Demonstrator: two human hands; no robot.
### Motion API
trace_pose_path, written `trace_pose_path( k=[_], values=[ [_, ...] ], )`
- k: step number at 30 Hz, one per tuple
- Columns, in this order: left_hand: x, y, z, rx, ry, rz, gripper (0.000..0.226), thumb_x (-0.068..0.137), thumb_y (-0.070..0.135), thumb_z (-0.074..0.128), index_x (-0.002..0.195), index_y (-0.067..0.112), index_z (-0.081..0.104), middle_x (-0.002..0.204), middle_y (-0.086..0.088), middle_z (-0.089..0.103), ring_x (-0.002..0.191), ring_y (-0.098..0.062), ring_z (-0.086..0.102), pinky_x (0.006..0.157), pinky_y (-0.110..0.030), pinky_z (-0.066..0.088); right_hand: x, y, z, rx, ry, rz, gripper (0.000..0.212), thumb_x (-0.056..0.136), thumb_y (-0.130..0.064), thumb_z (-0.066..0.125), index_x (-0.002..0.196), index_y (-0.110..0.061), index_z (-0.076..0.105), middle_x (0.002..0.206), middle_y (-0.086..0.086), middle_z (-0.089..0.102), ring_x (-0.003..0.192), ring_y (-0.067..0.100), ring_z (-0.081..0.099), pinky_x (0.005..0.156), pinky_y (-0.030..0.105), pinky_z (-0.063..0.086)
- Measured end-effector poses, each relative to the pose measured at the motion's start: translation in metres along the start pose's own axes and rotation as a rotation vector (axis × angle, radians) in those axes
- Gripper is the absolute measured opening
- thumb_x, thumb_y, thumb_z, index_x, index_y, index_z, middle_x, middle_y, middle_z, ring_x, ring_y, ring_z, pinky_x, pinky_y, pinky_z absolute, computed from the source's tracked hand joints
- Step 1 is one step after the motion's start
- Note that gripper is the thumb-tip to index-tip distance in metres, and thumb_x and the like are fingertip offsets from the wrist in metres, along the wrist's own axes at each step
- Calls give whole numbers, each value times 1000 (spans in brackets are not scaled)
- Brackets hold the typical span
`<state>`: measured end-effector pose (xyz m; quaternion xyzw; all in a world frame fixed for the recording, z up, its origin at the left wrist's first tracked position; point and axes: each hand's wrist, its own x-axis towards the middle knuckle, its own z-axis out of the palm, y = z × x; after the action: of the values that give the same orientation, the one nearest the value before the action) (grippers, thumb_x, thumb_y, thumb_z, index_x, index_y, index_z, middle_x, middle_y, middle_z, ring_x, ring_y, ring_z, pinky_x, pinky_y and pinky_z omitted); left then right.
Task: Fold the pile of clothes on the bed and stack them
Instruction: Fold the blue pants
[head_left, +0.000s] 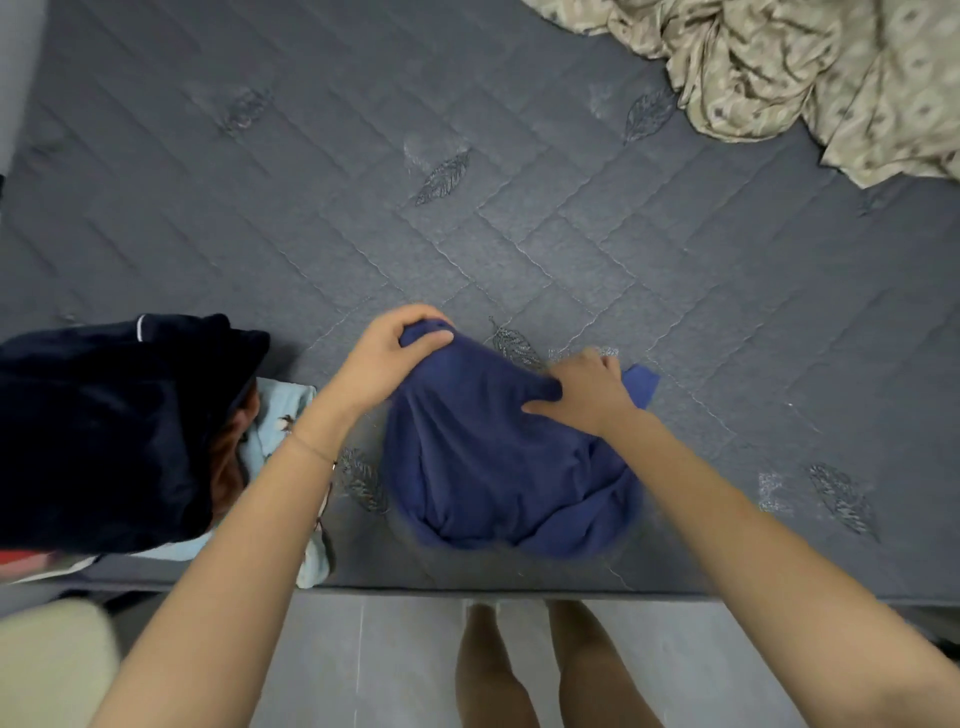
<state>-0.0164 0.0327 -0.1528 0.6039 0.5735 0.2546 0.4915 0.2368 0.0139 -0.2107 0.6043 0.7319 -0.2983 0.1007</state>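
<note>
Two bare forearms reach in from the lower edge, the left forearm (249, 551) and the right forearm (737, 519), with no sleeve on either as far up as the view shows. The left hand (387, 358) and the right hand (587, 389) carry no rings that can be made out. A thin bracelet (311, 449), fine as a thread with a small gold-coloured piece on it, circles the left wrist. Lower down, two bare legs (488, 670) are seen from above.

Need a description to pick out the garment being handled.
On the grey quilted mattress, go to the middle of the near edge. The bunched blue cloth garment lies there, gripped by the left hand and right hand. The velvet pile on its left is darker navy.
</note>
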Motion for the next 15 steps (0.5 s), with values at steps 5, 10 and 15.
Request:
trace_pose_path(
  k=[5,10,15],
  values=[
    [1,46,-40,-68,261,31,8,95,7,57,93,13,62,91,10,62,85,9,56,88,-14,40,-23,4,-44,174,-22,18,58,84,-54,66,52,-17,34,65,-3,32,80,21,32,72,33,25],
    [-3,88,-51,-114,413,32,14,96,10,56,89,21,61,89,12,61,83,8,56,85,-12,40,-44,6,-85,824,-5,91,36,92,-34,65,95,2,63,85,5,60,80,14,53,74,34,45],
    [-4,121,-54,-94,513,46,5,96,8,56,93,9,60,86,11,59,77,13,54,81,-8,38,-51,0,-132,1071,251,107,26,95,-26,62,93,0,58,87,3,59,79,11,53,75,31,44]
  ],
)
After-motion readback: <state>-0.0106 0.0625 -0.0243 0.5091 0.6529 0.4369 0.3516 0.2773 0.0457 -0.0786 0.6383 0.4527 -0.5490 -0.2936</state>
